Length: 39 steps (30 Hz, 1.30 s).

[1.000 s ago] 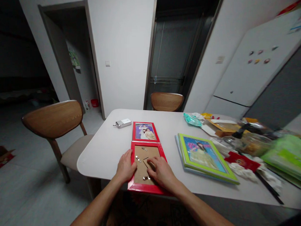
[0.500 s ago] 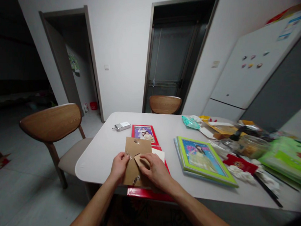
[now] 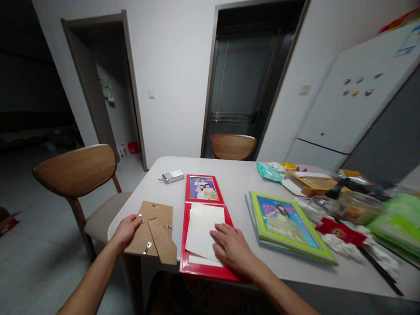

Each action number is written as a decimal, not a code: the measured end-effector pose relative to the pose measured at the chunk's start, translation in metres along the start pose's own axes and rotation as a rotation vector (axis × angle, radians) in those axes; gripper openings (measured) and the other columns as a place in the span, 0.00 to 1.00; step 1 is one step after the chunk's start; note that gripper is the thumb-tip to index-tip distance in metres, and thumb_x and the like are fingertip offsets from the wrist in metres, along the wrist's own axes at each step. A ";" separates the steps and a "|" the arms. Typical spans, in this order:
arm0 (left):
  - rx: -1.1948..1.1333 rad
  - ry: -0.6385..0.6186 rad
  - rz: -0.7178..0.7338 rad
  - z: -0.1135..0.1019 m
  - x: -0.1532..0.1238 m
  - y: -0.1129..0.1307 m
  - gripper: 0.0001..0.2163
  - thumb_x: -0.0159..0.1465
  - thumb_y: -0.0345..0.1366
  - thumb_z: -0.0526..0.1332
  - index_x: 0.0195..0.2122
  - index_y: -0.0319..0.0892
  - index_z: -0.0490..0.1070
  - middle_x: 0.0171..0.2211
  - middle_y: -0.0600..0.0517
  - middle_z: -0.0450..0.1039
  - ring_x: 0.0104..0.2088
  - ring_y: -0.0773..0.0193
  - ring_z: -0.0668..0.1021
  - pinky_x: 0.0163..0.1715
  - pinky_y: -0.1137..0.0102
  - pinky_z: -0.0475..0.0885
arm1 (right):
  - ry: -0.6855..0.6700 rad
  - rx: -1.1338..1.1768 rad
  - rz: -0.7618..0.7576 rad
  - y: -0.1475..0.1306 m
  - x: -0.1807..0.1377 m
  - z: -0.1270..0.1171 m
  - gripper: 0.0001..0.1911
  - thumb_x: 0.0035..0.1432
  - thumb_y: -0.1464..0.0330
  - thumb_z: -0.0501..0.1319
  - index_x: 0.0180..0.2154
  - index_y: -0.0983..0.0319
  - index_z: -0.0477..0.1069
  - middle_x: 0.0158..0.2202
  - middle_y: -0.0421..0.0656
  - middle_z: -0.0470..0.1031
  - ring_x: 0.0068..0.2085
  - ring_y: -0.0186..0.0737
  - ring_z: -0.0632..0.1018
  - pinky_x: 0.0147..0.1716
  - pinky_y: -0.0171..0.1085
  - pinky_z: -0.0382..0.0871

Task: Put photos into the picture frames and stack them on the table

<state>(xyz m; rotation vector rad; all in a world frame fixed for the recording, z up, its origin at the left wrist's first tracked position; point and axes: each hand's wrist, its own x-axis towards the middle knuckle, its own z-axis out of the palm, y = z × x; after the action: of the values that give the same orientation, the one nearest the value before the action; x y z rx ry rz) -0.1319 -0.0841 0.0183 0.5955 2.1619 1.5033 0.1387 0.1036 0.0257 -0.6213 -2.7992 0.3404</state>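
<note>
While my left hand (image 3: pixel 126 230) pinches the left edge of the brown backing board (image 3: pixel 153 226), thumb on top and fingers curled shut beneath it, the board sits low over the near left corner of the table (image 3: pixel 238 181). I cannot tell whether it rests flat on the table or hangs just above it. Its fold-out stand flap (image 3: pixel 164 242) points toward me, and small metal clips show on its upper face. The board's right edge lies just beside the red frame (image 3: pixel 204 270), which is flat on the table near me. A white sheet (image 3: pixel 203 222) fills the frame's opening. My right hand (image 3: pixel 232 248) lies open on the near right part of that sheet, fingers loosely spread and flat, gripping nothing. The two hands are well apart, with the frame's left border between them.

Touching the frame's far edge is a second red frame with a photo (image 3: pixel 203 188) facing up. Farther left of that lies a small silver device (image 3: pixel 172 176). To the right is a green-framed picture (image 3: pixel 288 219), and beyond it a clutter of packets and papers. A wooden chair (image 3: pixel 76 169) stands left of the table.
</note>
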 end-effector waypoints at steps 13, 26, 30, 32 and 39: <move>0.452 0.201 0.352 0.032 -0.021 0.021 0.22 0.49 0.35 0.56 0.47 0.40 0.61 0.51 0.47 0.60 0.52 0.57 0.61 0.52 0.65 0.54 | -0.033 0.062 0.002 0.006 0.000 -0.005 0.11 0.47 0.74 0.50 0.30 0.60 0.70 0.40 0.43 0.71 0.44 0.39 0.68 0.41 0.37 0.56; 0.783 -0.417 0.574 0.133 -0.106 0.045 0.24 0.54 0.42 0.55 0.51 0.41 0.58 0.55 0.43 0.54 0.56 0.55 0.55 0.54 0.56 0.46 | 0.169 -0.113 0.242 0.020 -0.011 0.001 0.19 0.51 0.67 0.51 0.45 0.64 0.63 0.40 0.50 0.68 0.42 0.43 0.66 0.41 0.37 0.55; 0.830 -0.449 0.597 0.134 -0.106 0.048 0.25 0.54 0.42 0.54 0.53 0.40 0.55 0.55 0.43 0.54 0.56 0.55 0.55 0.54 0.55 0.43 | 0.114 -0.043 0.360 0.030 -0.004 0.005 0.23 0.50 0.68 0.51 0.49 0.67 0.59 0.38 0.51 0.69 0.39 0.43 0.70 0.38 0.36 0.58; 0.821 -0.475 0.642 0.136 -0.105 0.050 0.25 0.54 0.42 0.54 0.53 0.39 0.55 0.55 0.43 0.55 0.56 0.56 0.56 0.55 0.56 0.43 | 0.135 0.028 0.382 0.034 0.001 0.005 0.23 0.47 0.71 0.51 0.48 0.67 0.59 0.38 0.51 0.69 0.38 0.42 0.70 0.38 0.35 0.59; 0.625 -0.469 0.665 0.142 -0.098 0.048 0.30 0.51 0.43 0.58 0.54 0.39 0.52 0.56 0.43 0.53 0.56 0.57 0.56 0.55 0.56 0.47 | 0.170 1.011 0.639 0.034 0.004 -0.016 0.30 0.41 0.73 0.53 0.51 0.67 0.54 0.28 0.45 0.74 0.26 0.39 0.73 0.27 0.35 0.65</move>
<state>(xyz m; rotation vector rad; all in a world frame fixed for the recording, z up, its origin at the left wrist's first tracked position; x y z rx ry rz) 0.0347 -0.0178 0.0299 1.8127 2.1090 0.7584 0.1524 0.1378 0.0321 -1.1272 -1.8038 1.5657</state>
